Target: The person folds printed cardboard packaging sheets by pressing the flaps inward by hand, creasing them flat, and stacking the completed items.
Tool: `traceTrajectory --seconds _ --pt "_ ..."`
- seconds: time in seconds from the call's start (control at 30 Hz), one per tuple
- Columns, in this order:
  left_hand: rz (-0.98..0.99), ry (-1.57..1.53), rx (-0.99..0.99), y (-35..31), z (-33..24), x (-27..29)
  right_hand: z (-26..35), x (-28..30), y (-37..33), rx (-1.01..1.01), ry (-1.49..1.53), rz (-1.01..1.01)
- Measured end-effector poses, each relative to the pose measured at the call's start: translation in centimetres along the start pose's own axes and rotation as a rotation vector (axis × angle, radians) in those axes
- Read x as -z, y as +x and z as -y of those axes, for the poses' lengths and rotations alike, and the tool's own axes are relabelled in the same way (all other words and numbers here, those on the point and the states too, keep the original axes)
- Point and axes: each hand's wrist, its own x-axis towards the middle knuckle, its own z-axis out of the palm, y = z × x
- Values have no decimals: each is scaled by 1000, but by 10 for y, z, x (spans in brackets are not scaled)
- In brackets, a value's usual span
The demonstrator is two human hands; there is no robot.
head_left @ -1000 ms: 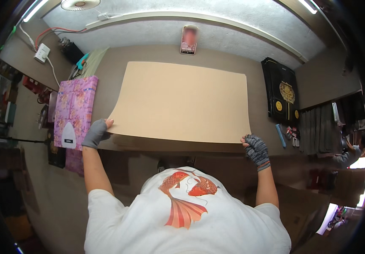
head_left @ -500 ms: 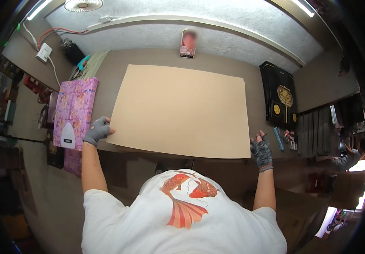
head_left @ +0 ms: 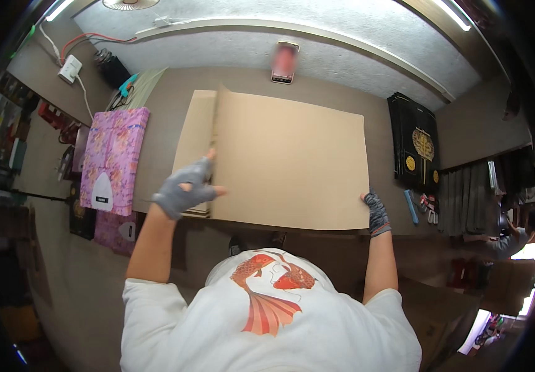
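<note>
A large tan board (head_left: 292, 161) lies on the table in front of me. Its left part is turned up, so I see that side almost edge-on. Beneath it shows more tan board (head_left: 194, 130), with stacked layers at the near edge. My left hand (head_left: 187, 189), in a grey fingerless glove, is at the raised side, fingers along its outer face and thumb reaching over toward the inner face. At the near right corner, my right hand (head_left: 377, 214) in a dark patterned fingerless glove grips the board's edge, thumb on top; its other fingers are mostly hidden.
A purple floral box (head_left: 115, 161) lies at the left. Black packages with gold emblems (head_left: 415, 139) lie at the right, near a light-blue tool (head_left: 410, 206). A phone (head_left: 285, 62) leans on the back wall. Another person (head_left: 515, 239) is at far right.
My left hand has moved right and lifted the board's left side, uncovering tan board beneath. My right hand has closed in on the right edge.
</note>
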Motion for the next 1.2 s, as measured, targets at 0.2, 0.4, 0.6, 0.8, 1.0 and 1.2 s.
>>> traceTrajectory --seconds 0.2,0.4,0.6,0.8,1.0,1.2 --pt "-271 244 -194 69 -26 -73 -40 26 11 -9 24 -78" --pt "-205 460 -212 98 -10 -128 -37 23 14 -70 -69 -142" --pt "40 687 -249 100 -14 -114 -35 32 20 -73 -90 -139" --pt "232 738 -227 95 -15 -100 -22 27 29 -218 -163 -218" --pt "202 719 -248 93 -7 -105 -30 23 23 -161 -75 -229" --pt "219 738 -243 95 -10 -103 -19 14 11 -76 -36 -184"
